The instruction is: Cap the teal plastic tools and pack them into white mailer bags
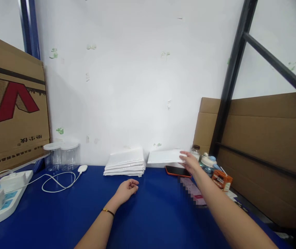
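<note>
My right hand (189, 162) is closed on the right end of a flat white mailing envelope (164, 156), thumb on the upper face. That envelope is raised slightly at the back of the blue table (153, 214), against the white wall. To its left, a stack of several similar white envelopes (124, 162) lies with uneven edges. In front of the stack, my left hand (127, 190) rests near the tabletop, its fingers loosely curled and nothing visible in them. A phone with an orange-red edge (178, 171) lies just below the held envelope.
A power strip (18, 197) with a white cable (59, 189) lies left, before two lidded clear jars (69, 157). Beside my right forearm are a pinkish printed sheet (193, 190), an orange box (222, 180), a bottle (208, 162) and a brown-capped jar (196, 152). Cardboard (267, 148) flanks the table.
</note>
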The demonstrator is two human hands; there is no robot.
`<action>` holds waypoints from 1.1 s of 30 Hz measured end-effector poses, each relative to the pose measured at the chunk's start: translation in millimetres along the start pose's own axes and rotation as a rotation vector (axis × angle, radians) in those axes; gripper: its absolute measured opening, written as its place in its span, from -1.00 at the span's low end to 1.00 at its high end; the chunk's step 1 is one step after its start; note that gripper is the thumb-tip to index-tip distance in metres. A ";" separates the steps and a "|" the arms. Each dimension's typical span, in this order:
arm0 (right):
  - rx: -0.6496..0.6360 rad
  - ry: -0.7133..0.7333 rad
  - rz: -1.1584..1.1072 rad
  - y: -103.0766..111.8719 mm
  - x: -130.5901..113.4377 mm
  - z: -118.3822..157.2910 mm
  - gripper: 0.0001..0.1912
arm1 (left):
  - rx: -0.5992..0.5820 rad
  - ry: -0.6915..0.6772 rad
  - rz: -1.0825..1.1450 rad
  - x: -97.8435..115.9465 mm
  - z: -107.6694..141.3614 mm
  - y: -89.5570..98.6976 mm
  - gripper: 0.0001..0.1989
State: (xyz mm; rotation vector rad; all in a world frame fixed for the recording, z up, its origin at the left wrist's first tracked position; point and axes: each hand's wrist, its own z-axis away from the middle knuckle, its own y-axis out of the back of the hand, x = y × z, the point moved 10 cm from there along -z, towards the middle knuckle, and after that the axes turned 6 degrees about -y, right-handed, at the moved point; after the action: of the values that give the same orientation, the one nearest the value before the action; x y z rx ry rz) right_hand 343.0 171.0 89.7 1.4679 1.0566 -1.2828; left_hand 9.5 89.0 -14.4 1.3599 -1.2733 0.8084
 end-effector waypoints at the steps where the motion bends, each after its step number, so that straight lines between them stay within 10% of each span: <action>1: 0.005 -0.018 0.015 -4.5 16.6 -4.2 -0.68 | -0.002 -0.002 -0.001 -1.6 -0.6 0.1 -0.63; 6: 0.053 -0.064 0.192 -16.7 70.0 -17.8 -0.72 | -0.014 -0.006 -0.007 -4.6 -2.2 -1.2 -0.64; 13: 0.098 -0.067 0.548 -24.7 76.0 -30.6 -0.79 | -0.008 0.032 0.022 0.8 0.9 -1.6 -0.67; 17: 0.132 0.057 0.642 -50.3 47.7 -22.5 -0.81 | -0.005 0.026 0.012 -2.8 -1.7 -1.1 -0.68; 26: -0.128 0.240 0.497 -196.7 -10.9 0.7 -0.70 | 0.025 0.035 0.094 -2.6 0.0 2.6 -0.62; 33: -0.250 0.367 0.331 -218.5 -44.9 31.2 -0.82 | 0.259 0.268 0.744 -8.3 9.5 18.9 -0.43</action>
State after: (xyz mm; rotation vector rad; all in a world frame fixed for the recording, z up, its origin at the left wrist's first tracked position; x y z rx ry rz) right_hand 119.9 190.8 113.4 1.6340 1.1041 -0.6387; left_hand -12.1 84.3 -19.8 0.9038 -1.5016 1.6539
